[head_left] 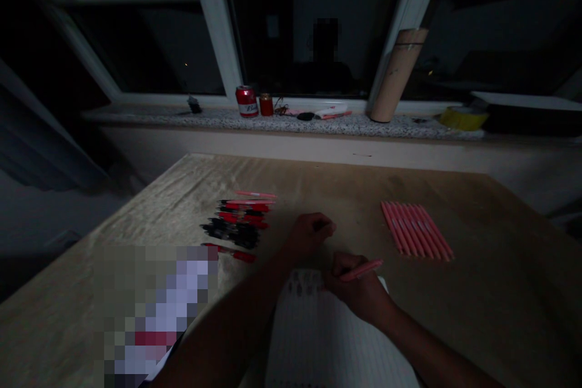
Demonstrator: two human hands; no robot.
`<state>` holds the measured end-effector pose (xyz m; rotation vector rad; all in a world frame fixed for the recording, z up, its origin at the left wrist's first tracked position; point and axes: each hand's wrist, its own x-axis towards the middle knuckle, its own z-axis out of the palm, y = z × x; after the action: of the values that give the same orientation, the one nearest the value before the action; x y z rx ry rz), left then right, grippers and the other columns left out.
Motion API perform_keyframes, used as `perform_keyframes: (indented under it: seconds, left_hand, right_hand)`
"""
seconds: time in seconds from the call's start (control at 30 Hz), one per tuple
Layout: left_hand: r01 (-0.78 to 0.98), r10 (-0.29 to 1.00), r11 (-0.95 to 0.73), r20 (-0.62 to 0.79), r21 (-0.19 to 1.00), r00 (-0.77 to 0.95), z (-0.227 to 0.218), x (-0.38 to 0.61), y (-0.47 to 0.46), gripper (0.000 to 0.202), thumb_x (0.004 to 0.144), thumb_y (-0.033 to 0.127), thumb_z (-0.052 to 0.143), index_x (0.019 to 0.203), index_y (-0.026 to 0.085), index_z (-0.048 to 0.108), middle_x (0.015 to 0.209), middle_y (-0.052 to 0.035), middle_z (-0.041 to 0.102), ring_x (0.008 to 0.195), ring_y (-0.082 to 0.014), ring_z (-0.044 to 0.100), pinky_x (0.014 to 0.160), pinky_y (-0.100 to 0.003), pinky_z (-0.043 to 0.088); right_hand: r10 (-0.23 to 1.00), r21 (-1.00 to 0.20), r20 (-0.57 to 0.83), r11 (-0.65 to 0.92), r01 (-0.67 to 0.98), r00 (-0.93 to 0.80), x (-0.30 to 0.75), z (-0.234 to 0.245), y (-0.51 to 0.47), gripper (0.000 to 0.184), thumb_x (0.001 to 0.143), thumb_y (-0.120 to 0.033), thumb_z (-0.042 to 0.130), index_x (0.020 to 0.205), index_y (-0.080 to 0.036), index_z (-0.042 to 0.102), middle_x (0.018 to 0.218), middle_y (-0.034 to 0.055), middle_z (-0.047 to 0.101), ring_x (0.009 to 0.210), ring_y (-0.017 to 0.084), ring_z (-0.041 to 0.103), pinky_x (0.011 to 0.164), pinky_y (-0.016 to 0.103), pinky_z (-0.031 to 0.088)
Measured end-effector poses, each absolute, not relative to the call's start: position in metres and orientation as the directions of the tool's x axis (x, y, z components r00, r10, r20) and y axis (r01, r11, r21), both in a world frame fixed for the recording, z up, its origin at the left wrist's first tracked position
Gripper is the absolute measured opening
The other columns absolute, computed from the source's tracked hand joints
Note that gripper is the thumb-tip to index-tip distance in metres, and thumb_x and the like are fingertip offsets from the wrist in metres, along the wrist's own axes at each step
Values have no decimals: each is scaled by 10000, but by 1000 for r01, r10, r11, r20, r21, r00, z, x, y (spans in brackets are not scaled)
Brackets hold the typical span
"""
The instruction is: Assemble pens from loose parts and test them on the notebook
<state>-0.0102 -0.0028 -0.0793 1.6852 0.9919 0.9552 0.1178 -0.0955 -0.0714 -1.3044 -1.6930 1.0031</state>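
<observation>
My right hand [357, 288] is closed round a pink pen [364, 269] and rests on a white lined sheet of paper [318, 339] near my edge of the wooden table [477, 291]. Dark marks sit at the top of the sheet. My left hand [311, 233] lies just beyond the paper with its fingers curled in; what it holds, if anything, is hidden. To its left is a heap of red and black pens [239, 221]. A neat row of pink pens [416, 229] lies to the right.
A single red pen [231, 252] lies apart from the heap. On the stone windowsill stand a red can [246, 102], a small red jar [266, 105], a cardboard tube [398, 76] and a yellow tape roll [464, 117]. The windows are dark.
</observation>
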Motion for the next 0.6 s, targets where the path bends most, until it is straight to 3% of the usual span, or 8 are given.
perform_keyframes:
  seconds: [0.5, 0.6]
  left_hand:
    - [178, 910, -251, 170, 951, 378, -81, -11, -2, 233, 735, 342, 577, 705, 115, 618, 605, 1, 565, 581, -97, 493, 566, -213, 377]
    - [181, 913, -241, 160, 953, 375, -79, -11, -3, 225, 727, 333, 581, 711, 112, 620, 614, -5, 577, 589, -101, 502, 578, -217, 387]
  right_hand:
    - [978, -901, 126, 184, 393, -169, 119, -73, -95, 274, 659, -157, 546, 485, -196, 338, 482, -60, 382, 453, 71, 343, 424, 200, 238]
    - [968, -905, 100, 184, 384, -228, 120, -73, -96, 277, 664, -157, 545, 481, -194, 340, 479, -59, 385, 447, 71, 352, 424, 200, 239]
